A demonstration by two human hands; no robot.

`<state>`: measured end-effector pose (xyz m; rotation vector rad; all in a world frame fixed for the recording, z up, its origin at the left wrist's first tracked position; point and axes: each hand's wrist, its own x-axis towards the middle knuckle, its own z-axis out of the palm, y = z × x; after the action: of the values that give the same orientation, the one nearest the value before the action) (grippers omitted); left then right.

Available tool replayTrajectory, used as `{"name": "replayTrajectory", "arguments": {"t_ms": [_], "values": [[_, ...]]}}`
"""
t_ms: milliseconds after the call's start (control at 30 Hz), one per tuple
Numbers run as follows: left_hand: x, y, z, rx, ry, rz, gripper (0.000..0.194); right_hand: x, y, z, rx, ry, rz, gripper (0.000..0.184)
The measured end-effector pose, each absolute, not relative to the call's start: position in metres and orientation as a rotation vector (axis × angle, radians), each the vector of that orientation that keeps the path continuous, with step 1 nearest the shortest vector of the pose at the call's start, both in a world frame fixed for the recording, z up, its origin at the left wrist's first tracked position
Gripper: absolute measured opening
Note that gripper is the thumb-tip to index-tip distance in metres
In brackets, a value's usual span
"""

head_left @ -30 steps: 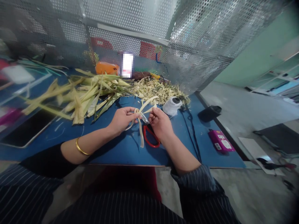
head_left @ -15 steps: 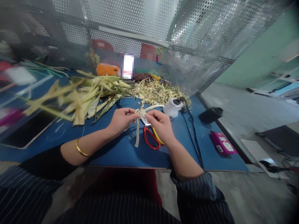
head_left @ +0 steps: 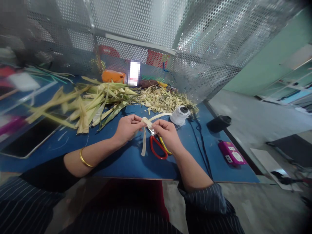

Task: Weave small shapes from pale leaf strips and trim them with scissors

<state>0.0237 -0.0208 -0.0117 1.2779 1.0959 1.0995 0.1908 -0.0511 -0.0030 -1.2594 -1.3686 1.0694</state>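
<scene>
Pinched between my left hand (head_left: 128, 129) and my right hand (head_left: 168, 133) is a pale, flat strip of dried husk (head_left: 147, 122), folded or looped at the fingertips. One end hangs down below my left fingers; another stretches right toward a white thread spool (head_left: 179, 116). Both hands are closed with thumbs and forefingers on the strip. Beneath them on the blue table lies a pair of scissors (head_left: 151, 146) with one red and one yellow handle, its blades partly covered by my right hand. How the strip is folded is too small to tell.
Long husk leaves (head_left: 84, 113) lie at the left, with a heap of husk scraps (head_left: 161, 97) behind my hands. A phone-like black slab (head_left: 29, 139) lies left. At the right are a black spool (head_left: 219, 124), dark cords (head_left: 202, 143) and a purple packet (head_left: 231, 152). Perforated metal (head_left: 136, 22) stands behind.
The husk strip's upper end, which stuck up between my fingertips, now lies flatter across them. My fingers have shifted slightly on it. The whole view has tilted a little.
</scene>
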Motion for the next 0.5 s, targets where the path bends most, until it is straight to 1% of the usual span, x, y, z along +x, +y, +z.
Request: {"name": "replayTrajectory", "arguments": {"t_ms": [133,267,400,500], "values": [[0.0241,-0.0198,-0.0127,1.232,1.077,1.112,0.025,0.1920,-0.0509,-0.0044,-1.292,-1.404,1.015,0.019],[0.0251,-0.0201,-0.0121,1.209,1.082,1.104,0.023,0.1923,-0.0512,-0.0044,-1.304,-1.416,1.004,0.018],[0.0240,-0.0193,-0.0147,1.330,1.123,1.099,0.021,0.1918,-0.0519,-0.0034,-1.288,-1.430,1.043,0.018],[0.0223,-0.0189,-0.0174,1.462,1.146,1.094,0.021,0.1917,-0.0521,-0.0048,-1.318,-1.463,1.006,0.019]]}}
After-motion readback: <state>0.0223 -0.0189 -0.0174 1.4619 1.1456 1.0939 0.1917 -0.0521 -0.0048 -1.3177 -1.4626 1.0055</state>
